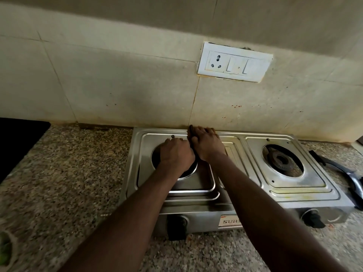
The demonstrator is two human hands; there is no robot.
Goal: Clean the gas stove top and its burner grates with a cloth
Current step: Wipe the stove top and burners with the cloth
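Partly hidden stove (294,195) label reads "SUR"; both hands' grip on dark cloth (191,132).

head view: worn on the person's head | faces forward and down, toward the tiled wall (121,85) | near, both forearms reaching in from the bottom edge | frame spans the stove (290,191) on the granite counter (68,173) up to the wall socket (234,62) | wide-angle, edges curved | only one view
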